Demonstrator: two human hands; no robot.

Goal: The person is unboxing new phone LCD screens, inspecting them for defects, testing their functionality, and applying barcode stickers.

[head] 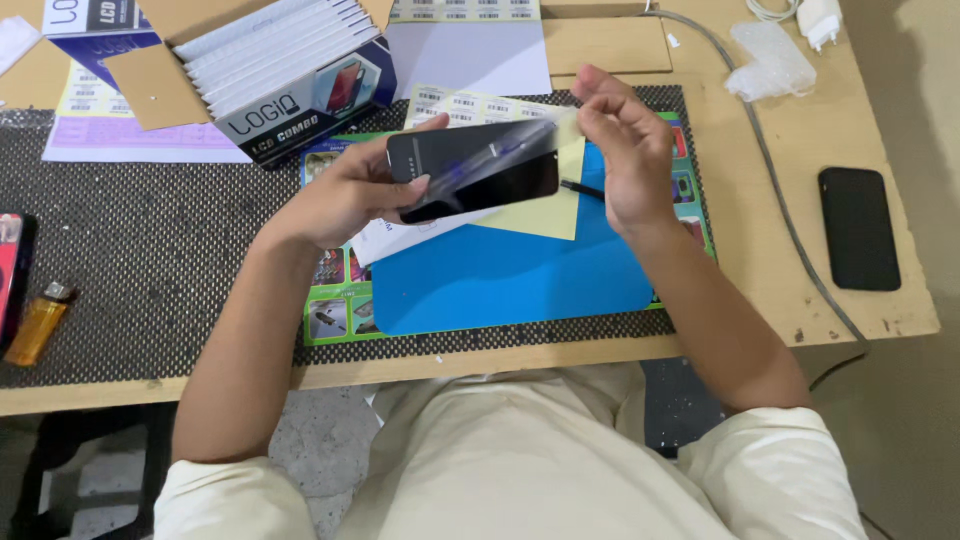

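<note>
- A wooden table (760,230) spans the frame, its left and centre covered by a dark mesh mat (150,270).
- On the mesh, at centre, lies a blue work mat (500,280) with a green picture border.
- At 11 o'clock an open cardboard box (270,70) holds a row of flat white-wrapped panels; label sheets lie beside it toward 12.
- Held above the blue mat, just up from centre, is a black phone screen panel (470,170), tilted, with a clear protective film (555,135) lifted at its right end.
- The left hand (345,195) grips the panel from its left end, thumb along the top edge, fingers curled beneath.
- The right hand (625,150), at 1 o'clock, pinches the film's corner between thumb and fingertips.
- The film looks only partly raised, so the peel appears begun, most of it left.
- At 3 o'clock a black phone (858,228) lies face down.
- At 1 o'clock sit a white charger (818,20) and bubble wrap.
- At 9 o'clock rests an amber lighter (38,322).
</note>
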